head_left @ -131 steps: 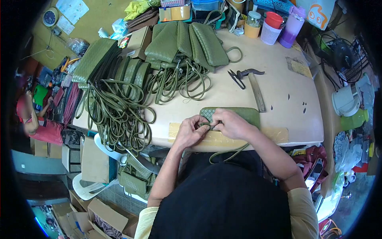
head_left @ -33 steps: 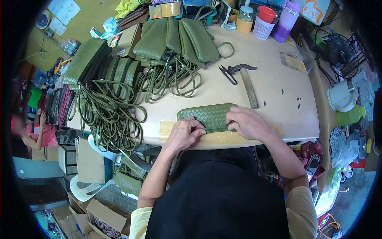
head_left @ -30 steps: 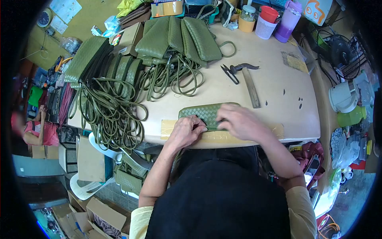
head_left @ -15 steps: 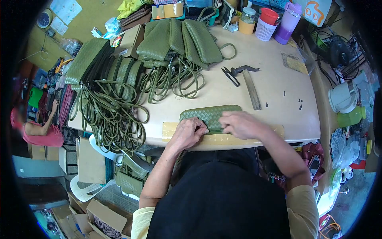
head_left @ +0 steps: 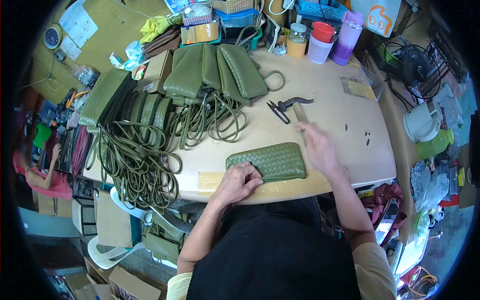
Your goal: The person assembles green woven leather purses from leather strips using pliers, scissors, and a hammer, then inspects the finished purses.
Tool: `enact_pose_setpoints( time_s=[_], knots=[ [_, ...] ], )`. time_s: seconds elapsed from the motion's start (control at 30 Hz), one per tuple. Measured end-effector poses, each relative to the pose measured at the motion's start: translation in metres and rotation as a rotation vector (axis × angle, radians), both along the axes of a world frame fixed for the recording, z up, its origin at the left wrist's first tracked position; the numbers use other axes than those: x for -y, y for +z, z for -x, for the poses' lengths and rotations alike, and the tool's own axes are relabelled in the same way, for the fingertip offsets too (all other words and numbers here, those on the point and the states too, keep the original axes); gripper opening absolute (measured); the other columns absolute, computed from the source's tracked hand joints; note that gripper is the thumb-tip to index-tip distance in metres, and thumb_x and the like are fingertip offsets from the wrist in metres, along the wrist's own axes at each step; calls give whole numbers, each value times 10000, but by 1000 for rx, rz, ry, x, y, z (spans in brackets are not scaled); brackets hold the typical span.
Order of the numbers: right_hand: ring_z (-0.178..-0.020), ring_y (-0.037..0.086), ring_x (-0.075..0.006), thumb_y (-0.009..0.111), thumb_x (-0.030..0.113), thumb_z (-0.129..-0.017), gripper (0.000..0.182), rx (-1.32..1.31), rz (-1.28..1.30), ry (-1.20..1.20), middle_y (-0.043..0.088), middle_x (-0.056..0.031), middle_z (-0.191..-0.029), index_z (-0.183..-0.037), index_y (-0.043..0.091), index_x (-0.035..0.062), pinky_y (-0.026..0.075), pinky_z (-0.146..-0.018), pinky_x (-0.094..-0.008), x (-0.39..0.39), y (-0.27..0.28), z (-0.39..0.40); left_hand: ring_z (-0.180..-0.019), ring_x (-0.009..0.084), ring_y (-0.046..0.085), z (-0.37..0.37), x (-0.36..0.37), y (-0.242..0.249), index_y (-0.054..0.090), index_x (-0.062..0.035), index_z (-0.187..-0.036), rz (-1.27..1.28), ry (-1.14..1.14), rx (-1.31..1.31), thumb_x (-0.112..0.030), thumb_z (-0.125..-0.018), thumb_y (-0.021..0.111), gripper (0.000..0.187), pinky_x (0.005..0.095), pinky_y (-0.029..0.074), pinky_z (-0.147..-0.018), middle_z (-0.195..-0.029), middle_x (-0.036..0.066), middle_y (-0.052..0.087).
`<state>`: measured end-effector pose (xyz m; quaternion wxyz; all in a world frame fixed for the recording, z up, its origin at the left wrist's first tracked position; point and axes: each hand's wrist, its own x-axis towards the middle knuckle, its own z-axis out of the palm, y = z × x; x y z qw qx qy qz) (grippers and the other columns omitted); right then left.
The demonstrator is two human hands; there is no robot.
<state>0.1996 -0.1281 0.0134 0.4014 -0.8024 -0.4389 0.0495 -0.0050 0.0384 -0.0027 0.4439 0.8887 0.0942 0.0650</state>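
A green woven pouch lies flat along the table's front edge, partly on a tan board. My left hand presses on its left end, with thumb and bent fingers pinched at the lower edge. To the upper right, my right hand lies over the wooden handle of a hammer. Its fingers curl across the handle and hide the lower part. The hammer's dark head points away from me. Beside that head rest small black snips.
Stacked green woven pouches with tangled straps fill the table's left side. At the back stand a purple bottle, a red cup and a jar. A person in pink sits far left.
My right hand has left the pouch and moved up and right onto the hammer's handle. My left hand has stayed on the pouch. The whole view has shifted slightly.
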Motion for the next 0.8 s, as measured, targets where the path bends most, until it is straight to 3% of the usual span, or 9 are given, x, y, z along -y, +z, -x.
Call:
enact_pose_setpoints(
  time_s=[0.07,0.13,0.27,0.33,0.4,0.47,0.53,0.6,0.8],
  knots=[
    [-912,609,-342,585,105,-878,94,15,-36,-179,594,-179,-921,-925,580,23,475,-795,-444,-4,-8,-22,-733,293,588,1,2,-6,647,-33,-794,-11,17,16,-130,-760,717,124,388,462,-688,-758,111,601],
    [-910,608,-387,597,189,-866,248,175,240,-400,585,-187,-925,-1006,555,-12,504,-809,-444,-16,-29,-41,-715,285,582,3,4,-6,639,-28,-782,-25,14,59,-118,-759,720,124,385,458,-674,-737,103,591],
    [-946,612,-396,618,274,-854,364,283,379,-393,606,-215,-966,-1058,532,-15,505,-826,-437,-24,-26,-37,-711,272,576,3,5,-1,634,-37,-766,11,46,8,-118,-755,730,126,382,453,-679,-725,84,583],
    [-956,617,-391,660,319,-824,401,154,544,-272,638,-209,-991,-1044,555,0,499,-834,-452,-25,-22,-52,-717,272,575,4,6,-3,636,-41,-766,38,53,-13,-124,-754,732,128,382,452,-688,-729,82,584],
    [-934,632,-344,666,297,-825,378,99,449,-251,650,-191,-966,-1041,568,3,500,-819,-434,-20,-16,-54,-654,215,555,5,4,-9,649,-34,-774,1,40,78,-130,-756,742,134,337,441,-582,-722,77,572],
    [-911,647,-297,671,275,-827,354,58,356,-222,663,-174,-941,-1038,581,6,501,-804,-417,-16,-12,-51,-652,213,554,5,4,-11,651,-37,-774,-13,43,103,-134,-752,745,137,335,440,-578,-722,76,572],
    [-834,604,-151,653,215,-851,280,-409,39,19,646,-83,-865,-1037,600,13,484,-764,-330,-3,-18,-34,-677,234,572,5,5,-8,655,-47,-769,-16,47,78,-141,-741,748,135,348,452,-617,-724,81,577],
    [-805,522,-69,627,177,-878,217,-573,-45,136,610,-15,-846,-1019,608,13,448,-743,-255,6,6,3,-719,253,584,5,5,-7,645,-50,-771,-27,47,75,-146,-745,742,139,366,455,-670,-733,82,586],
    [-770,508,-55,620,187,-888,189,-915,-33,396,581,21,-796,-954,609,10,432,-711,-241,16,11,63,-766,281,593,8,5,-9,634,-49,-777,-37,58,80,-148,-730,746,157,395,459,-724,-753,95,596]
  ],
)
